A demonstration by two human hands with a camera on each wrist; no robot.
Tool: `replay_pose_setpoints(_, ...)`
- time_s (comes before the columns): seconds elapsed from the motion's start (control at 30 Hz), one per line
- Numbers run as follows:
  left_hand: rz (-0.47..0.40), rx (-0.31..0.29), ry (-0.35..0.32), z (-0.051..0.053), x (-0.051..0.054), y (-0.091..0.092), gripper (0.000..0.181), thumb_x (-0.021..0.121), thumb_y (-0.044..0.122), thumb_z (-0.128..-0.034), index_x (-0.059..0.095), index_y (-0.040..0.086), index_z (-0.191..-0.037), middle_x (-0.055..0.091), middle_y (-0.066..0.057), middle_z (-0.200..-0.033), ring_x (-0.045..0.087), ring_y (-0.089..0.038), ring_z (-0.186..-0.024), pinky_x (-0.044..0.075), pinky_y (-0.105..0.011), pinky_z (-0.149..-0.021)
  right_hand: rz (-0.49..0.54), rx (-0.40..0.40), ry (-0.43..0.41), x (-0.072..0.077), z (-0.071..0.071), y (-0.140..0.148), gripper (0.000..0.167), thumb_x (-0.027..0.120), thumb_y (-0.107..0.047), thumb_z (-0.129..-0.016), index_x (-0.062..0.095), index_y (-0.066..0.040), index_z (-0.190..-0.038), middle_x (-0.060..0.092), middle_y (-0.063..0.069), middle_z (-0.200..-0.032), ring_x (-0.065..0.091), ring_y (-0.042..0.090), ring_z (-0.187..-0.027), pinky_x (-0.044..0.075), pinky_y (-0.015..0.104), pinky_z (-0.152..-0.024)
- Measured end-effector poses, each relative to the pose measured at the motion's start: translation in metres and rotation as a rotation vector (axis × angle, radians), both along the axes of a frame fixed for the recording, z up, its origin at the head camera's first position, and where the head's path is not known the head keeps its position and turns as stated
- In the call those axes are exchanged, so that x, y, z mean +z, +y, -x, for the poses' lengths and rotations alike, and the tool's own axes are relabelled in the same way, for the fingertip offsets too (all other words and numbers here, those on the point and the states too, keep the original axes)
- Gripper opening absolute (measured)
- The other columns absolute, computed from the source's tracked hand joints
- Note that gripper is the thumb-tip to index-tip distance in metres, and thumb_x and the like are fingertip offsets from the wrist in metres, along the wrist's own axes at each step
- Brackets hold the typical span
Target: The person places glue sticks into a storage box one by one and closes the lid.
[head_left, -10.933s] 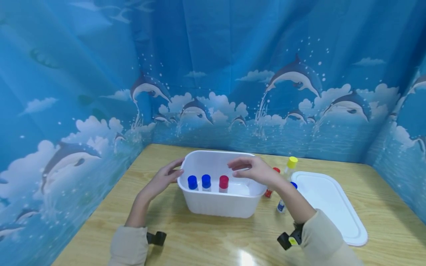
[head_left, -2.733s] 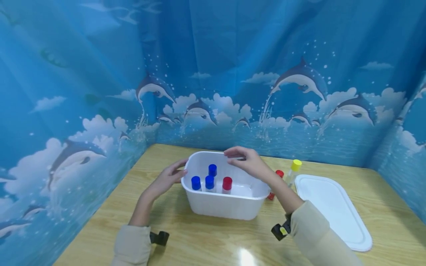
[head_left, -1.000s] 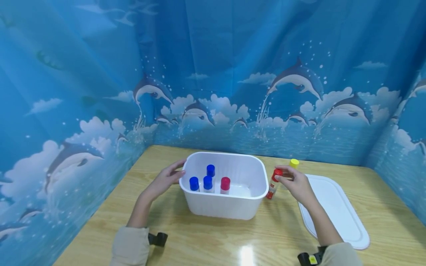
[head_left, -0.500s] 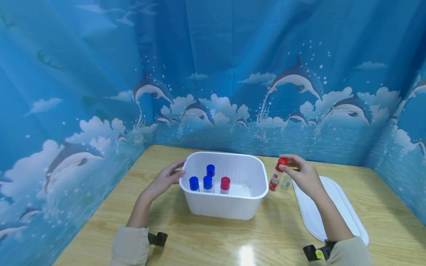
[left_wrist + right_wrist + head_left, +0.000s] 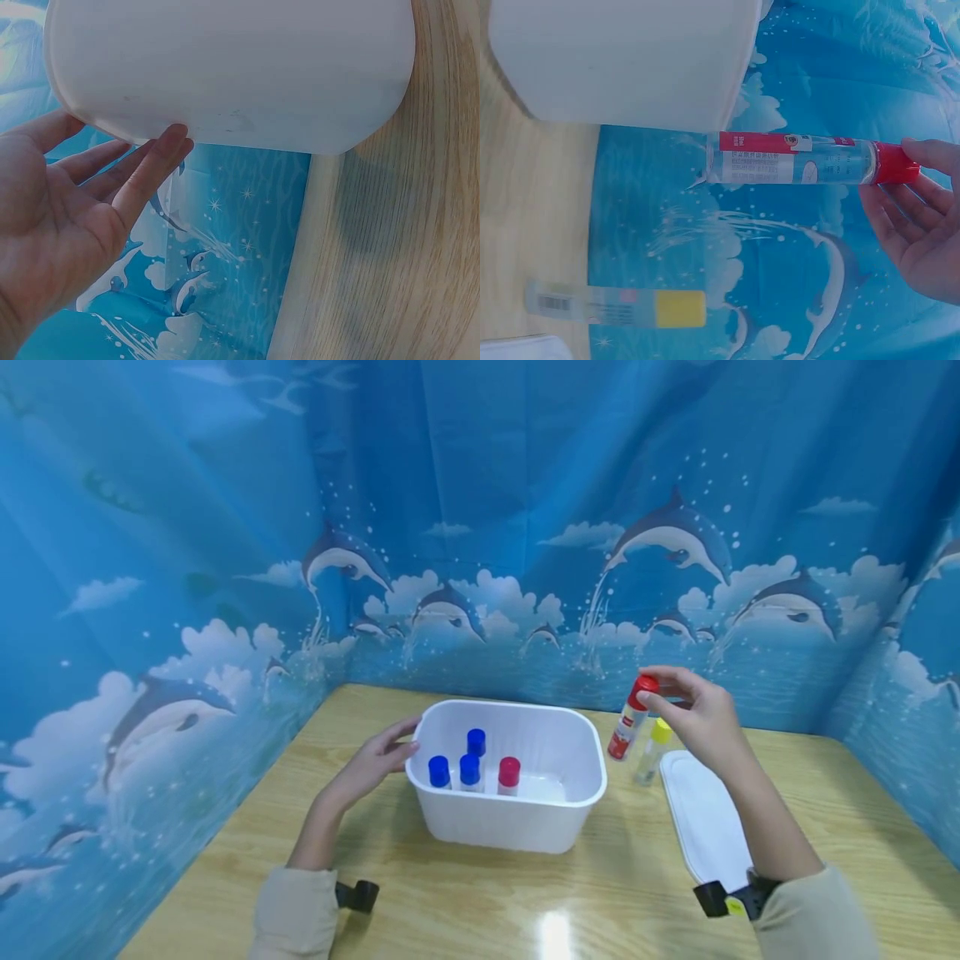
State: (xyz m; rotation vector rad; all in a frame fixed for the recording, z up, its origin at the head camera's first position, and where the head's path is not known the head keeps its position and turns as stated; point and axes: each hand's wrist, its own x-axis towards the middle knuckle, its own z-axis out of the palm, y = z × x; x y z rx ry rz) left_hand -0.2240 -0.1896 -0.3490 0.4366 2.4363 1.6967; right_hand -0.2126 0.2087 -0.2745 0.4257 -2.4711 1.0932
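My right hand (image 5: pixel 701 718) pinches the red cap of a clear glue bottle (image 5: pixel 628 724), which hangs tilted above the table, right of a white plastic bin (image 5: pixel 502 824). In the right wrist view, the fingers and thumb (image 5: pixel 930 217) hold that cap, and the labelled body of the glue bottle (image 5: pixel 780 158) is unobstructed. My left hand (image 5: pixel 375 757) holds the bin's left rim. The left wrist view shows its fingers (image 5: pixel 146 176) against the outer wall of the bin (image 5: pixel 240 75). Inside stand several capped bottles, one red-capped (image 5: pixel 508 774), the others blue-capped (image 5: pixel 469 770).
A yellow-capped bottle (image 5: pixel 654 753) stands on the wooden table (image 5: pixel 450 902), between the bin and a white lid (image 5: pixel 708 818). My right forearm passes over part of the lid. A blue dolphin-print curtain (image 5: pixel 480 527) encloses the back and sides.
The blue-capped bottle beside the bin is gone; another one stands inside. My right hand took the red-capped glue bottle by its cap and raised it up and rightward. The left hand stayed put.
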Motion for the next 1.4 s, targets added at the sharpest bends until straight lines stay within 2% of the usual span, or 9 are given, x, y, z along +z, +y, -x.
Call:
replay_pose_setpoints(0.07,-0.006,0.000,0.001,0.006,-0.007,-0.002,0.053,0.046,0.025,-0.0981,0.028,0.004,-0.143,0.027,-0.020,-0.144,0.038,-0.037,-0.123,0.042,-0.046,-0.093,-0.009,-0.002,0.013,0.006,0.000,-0.003,0.040,0.056,-0.031,-0.092,0.056,-0.006,-0.124,0.060,0.012,-0.112,0.055,0.023,-0.099,0.046,0.013,-0.075)
replay_pose_setpoints(0.17,-0.006,0.003,0.002,0.012,-0.016,-0.005,0.054,0.047,0.030,-0.0971,0.029,0.008,-0.144,0.028,-0.017,-0.145,0.038,-0.035,-0.124,0.042,-0.046,-0.093,-0.020,-0.002,0.020,0.013,0.002,-0.009,0.042,0.056,-0.033,-0.092,0.055,-0.006,-0.124,0.060,0.012,-0.112,0.055,0.024,-0.099,0.050,0.027,-0.079)
replay_pose_setpoints(0.27,-0.002,0.002,0.008,0.013,-0.018,-0.006,0.055,0.047,0.033,-0.0963,0.030,0.010,-0.144,0.029,-0.015,-0.145,0.038,-0.034,-0.124,0.043,-0.045,-0.093,-0.012,-0.001,0.012,0.019,0.003,-0.015,0.043,0.056,-0.035,-0.091,0.055,-0.007,-0.124,0.060,0.012,-0.112,0.055,0.025,-0.100,0.050,0.041,-0.082)
replay_pose_setpoints(0.33,-0.008,-0.002,0.013,0.013,-0.019,-0.006,0.055,0.048,0.033,-0.0962,0.031,0.010,-0.143,0.029,-0.015,-0.145,0.039,-0.034,-0.123,0.043,-0.045,-0.092,-0.002,0.007,0.006,0.021,0.004,-0.020,0.043,0.057,-0.035,-0.091,0.056,-0.007,-0.124,0.060,0.013,-0.111,0.055,0.025,-0.100,0.049,0.044,-0.082)
replay_pose_setpoints(0.67,-0.006,-0.005,0.021,0.014,-0.018,-0.008,0.054,0.048,0.033,-0.0961,0.033,0.011,-0.143,0.030,-0.015,-0.144,0.040,-0.034,-0.122,0.043,-0.044,-0.092,0.042,0.082,0.011,0.025,0.014,-0.042,0.042,0.059,-0.033,-0.090,0.057,-0.007,-0.122,0.061,0.012,-0.110,0.056,0.024,-0.098,0.050,0.043,-0.079)
replay_pose_setpoints(1.0,-0.022,-0.025,0.029,0.013,-0.019,-0.008,0.052,0.047,0.029,-0.0970,0.033,0.007,-0.142,0.030,-0.017,-0.144,0.040,-0.035,-0.122,0.044,-0.044,-0.092,0.067,0.128,-0.019,0.015,0.027,-0.063,0.040,0.061,-0.030,-0.089,0.058,-0.007,-0.121,0.062,0.012,-0.106,0.058,0.025,-0.094,0.053,0.039,-0.073)
replay_pose_setpoints(1.13,-0.016,-0.015,0.021,0.012,-0.018,-0.007,0.051,0.047,0.028,-0.0971,0.034,0.008,-0.142,0.031,-0.016,-0.144,0.041,-0.034,-0.122,0.044,-0.044,-0.092,0.070,0.132,-0.048,0.009,0.032,-0.071,0.039,0.063,-0.030,-0.088,0.059,-0.008,-0.121,0.062,0.011,-0.104,0.058,0.024,-0.092,0.054,0.038,-0.072)
replay_pose_setpoints(1.4,-0.020,-0.016,0.024,0.012,-0.018,-0.007,0.051,0.047,0.027,-0.0973,0.034,0.007,-0.142,0.030,-0.017,-0.144,0.040,-0.036,-0.122,0.044,-0.045,-0.092,0.059,0.144,-0.101,-0.002,0.038,-0.085,0.035,0.065,-0.022,-0.087,0.059,-0.009,-0.119,0.063,0.009,-0.102,0.058,0.023,-0.092,0.053,0.038,-0.074)
